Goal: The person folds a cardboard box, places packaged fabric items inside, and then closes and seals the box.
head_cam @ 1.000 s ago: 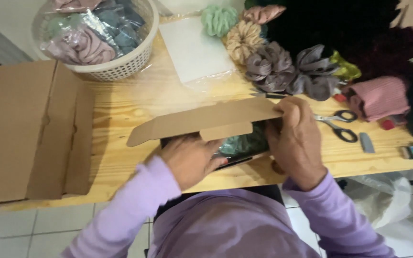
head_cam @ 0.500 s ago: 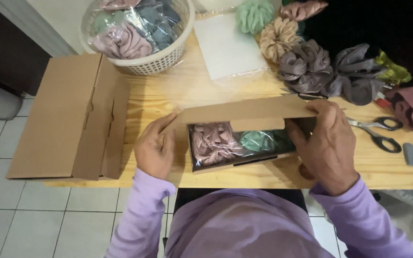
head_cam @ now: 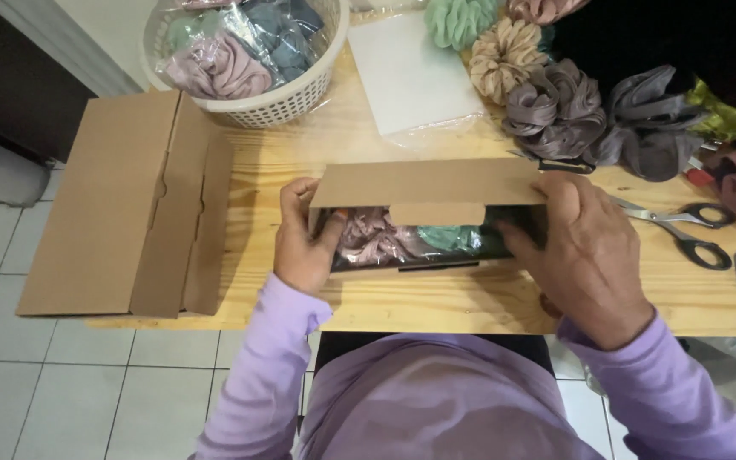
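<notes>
A person in lilac sleeves holds a small cardboard box (head_cam: 432, 217) at the near edge of a pale wooden table (head_cam: 436, 302), seen from above. The left hand (head_cam: 304, 243) wraps the box's left end, fingers curled close together around its side; the right hand (head_cam: 585, 251) covers the right end, fingers pressed together over the corner, thumb tucked at the front wall. The box's lid flap (head_cam: 428, 183) stands half lowered over the opening, and under it lie a pink scrunchie (head_cam: 372, 238) and a green scrunchie (head_cam: 449, 237), side by side in clear wrapping. To the left, a flattened cardboard box (head_cam: 121, 204) hangs partly over the table's edge. Behind it sits a white plastic basket (head_cam: 278, 98) of bagged scrunchies. A clear plastic bag (head_cam: 411, 77) lies flat beyond the box, and loose scrunchies (head_cam: 555, 106) in beige, mauve and grey crowd the far right, near a pair of black-handled scissors (head_cam: 683, 230).
</notes>
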